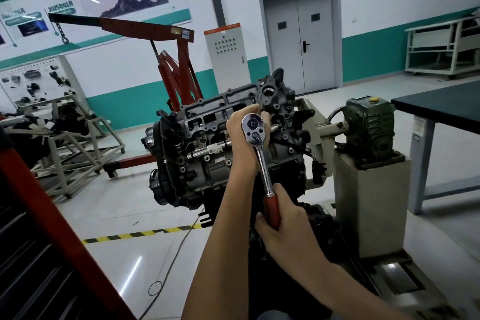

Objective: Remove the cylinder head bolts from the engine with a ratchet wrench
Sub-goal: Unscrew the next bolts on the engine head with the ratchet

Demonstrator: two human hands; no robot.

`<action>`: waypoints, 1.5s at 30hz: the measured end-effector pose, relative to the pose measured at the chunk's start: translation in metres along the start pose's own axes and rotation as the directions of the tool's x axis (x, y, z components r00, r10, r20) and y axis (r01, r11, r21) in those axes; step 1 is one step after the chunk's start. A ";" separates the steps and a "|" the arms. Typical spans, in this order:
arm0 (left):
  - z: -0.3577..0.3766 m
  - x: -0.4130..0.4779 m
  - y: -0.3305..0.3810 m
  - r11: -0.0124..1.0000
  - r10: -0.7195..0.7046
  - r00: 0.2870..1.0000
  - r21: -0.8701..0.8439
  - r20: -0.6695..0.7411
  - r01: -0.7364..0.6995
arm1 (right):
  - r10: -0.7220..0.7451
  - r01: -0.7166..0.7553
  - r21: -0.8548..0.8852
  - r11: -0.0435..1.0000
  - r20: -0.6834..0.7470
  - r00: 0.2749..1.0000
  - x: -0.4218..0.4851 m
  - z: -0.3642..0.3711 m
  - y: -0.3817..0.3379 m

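Observation:
A dark grey engine (pixel 207 143) hangs on a stand at the centre, its cylinder head facing me. A chrome ratchet wrench (pixel 255 138) with a red handle points its head at the engine's right part. My left hand (pixel 240 135) wraps around the back of the ratchet head, against the engine. My right hand (pixel 283 221) grips the red handle lower down. The socket and the bolt under the ratchet head are hidden by the head and my left hand.
The engine stand's grey post with a green gearbox (pixel 368 130) stands to the right. A dark-topped table (pixel 441 109) is at far right. A red engine hoist (pixel 176 65) stands behind. A red tool cabinet (pixel 39 228) sits at lower left. Metal frames (pixel 75 148) are at left.

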State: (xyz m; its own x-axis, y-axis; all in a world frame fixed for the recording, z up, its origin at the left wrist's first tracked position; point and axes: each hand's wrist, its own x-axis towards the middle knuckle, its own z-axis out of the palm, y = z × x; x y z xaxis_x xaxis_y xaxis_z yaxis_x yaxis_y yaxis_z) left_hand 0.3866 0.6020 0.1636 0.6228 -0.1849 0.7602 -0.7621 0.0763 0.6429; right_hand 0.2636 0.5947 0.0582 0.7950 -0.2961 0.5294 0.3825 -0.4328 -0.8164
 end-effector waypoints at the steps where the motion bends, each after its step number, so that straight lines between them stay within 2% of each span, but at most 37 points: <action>1: -0.003 -0.001 -0.001 1.000 0.009 1.000 0.000 0.014 -0.009 | -0.023 0.024 -0.049 0.998 0.016 1.000 0.003 -0.010 0.001; 4: -0.013 -0.002 -0.002 0.999 0.019 0.995 0.041 0.101 -0.023 | -0.129 0.174 -0.355 0.919 0.148 0.981 0.026 -0.070 0.002; 7: -0.018 0.008 0.003 0.992 0.007 0.965 0.116 0.262 -0.039 | -0.168 0.326 -0.601 0.730 0.305 0.938 0.063 -0.135 -0.008; 9: -0.016 0.011 0.005 0.980 0.030 0.947 0.176 0.319 -0.090 | -0.199 0.372 -0.692 0.619 0.320 0.926 0.077 -0.152 -0.013; 11: -0.013 0.006 0.003 0.989 0.048 0.975 0.127 0.219 -0.077 | -0.206 0.349 -0.668 0.657 0.287 0.936 0.071 -0.143 -0.009; 13: -0.008 0.001 -0.001 0.998 0.030 0.994 0.055 0.104 -0.036 | -0.200 0.265 -0.566 0.781 0.175 0.964 0.047 -0.112 -0.002; 16: 0.000 0.001 -0.001 0.999 -0.007 1.000 0.050 0.020 0.006 | -0.087 0.079 -0.242 0.967 -0.021 0.996 0.011 -0.048 0.001; 18: 0.002 0.003 0.002 0.997 0.001 1.000 0.074 0.017 -0.002 | 0.005 -0.006 -0.045 0.999 -0.037 0.999 0.002 -0.011 -0.002; 19: 0.003 0.002 0.002 0.998 -0.003 1.000 0.067 0.022 0.001 | 0.014 -0.014 -0.005 1.000 -0.034 0.999 0.001 -0.002 -0.002; 21: -0.001 0.000 -0.001 0.998 -0.023 1.000 0.061 0.021 0.022 | 0.016 -0.016 -0.040 0.999 -0.001 1.000 0.005 -0.008 -0.002; 24: -0.011 0.001 0.000 0.993 -0.009 0.995 0.116 0.095 -0.002 | -0.056 0.098 -0.301 0.948 0.146 0.988 0.023 -0.065 -0.003; 27: -0.019 0.010 0.001 0.989 0.000 0.981 0.144 0.194 -0.029 | -0.133 0.288 -0.537 0.793 0.308 0.942 0.058 -0.126 -0.016; 29: -0.019 0.011 -0.002 0.990 0.017 0.975 0.135 0.220 -0.048 | -0.177 0.357 -0.651 0.670 0.327 0.928 0.074 -0.143 -0.019; 30: -0.018 0.007 -0.002 0.990 0.025 0.979 0.131 0.200 -0.052 | -0.178 0.353 -0.670 0.653 0.317 0.932 0.075 -0.143 -0.017; 32: -0.014 0.000 -0.001 0.996 0.030 0.993 0.077 0.114 -0.039 | -0.136 0.278 -0.606 0.745 0.270 0.953 0.059 -0.125 -0.008; 35: -0.003 -0.002 -0.002 0.999 0.002 0.999 0.049 0.041 -0.004 | -0.090 0.108 -0.327 0.939 0.068 0.994 0.019 -0.064 0.001; 37: 0.004 0.000 -0.001 0.999 -0.025 1.000 0.024 0.016 0.025 | -0.013 0.009 -0.099 0.995 -0.041 0.999 0.004 -0.022 0.001; 39: 0.006 0.001 0.000 0.999 -0.034 0.999 0.023 -0.009 0.034 | 0.035 -0.033 0.032 0.999 -0.054 0.998 0.000 0.005 0.000; 41: 0.003 0.000 -0.001 0.999 -0.012 0.999 0.046 0.040 0.010 | 0.037 -0.037 0.027 0.999 -0.020 0.999 0.002 0.000 0.000; 43: -0.007 0.000 -0.003 0.997 0.032 0.989 0.069 0.143 -0.043 | -0.033 0.039 -0.142 0.989 0.049 0.998 0.011 -0.034 0.002; 45: -0.018 0.002 -0.003 0.992 0.067 0.965 0.091 0.252 -0.092 | -0.090 0.162 -0.371 0.914 0.205 0.975 0.029 -0.083 0.002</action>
State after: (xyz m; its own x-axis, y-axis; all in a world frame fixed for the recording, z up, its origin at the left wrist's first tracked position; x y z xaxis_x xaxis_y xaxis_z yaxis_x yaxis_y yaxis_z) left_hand 0.3932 0.6191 0.1649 0.5059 -0.4205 0.7532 -0.8293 0.0033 0.5588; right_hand 0.2484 0.5150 0.0914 0.8371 -0.0752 0.5418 0.3038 -0.7598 -0.5749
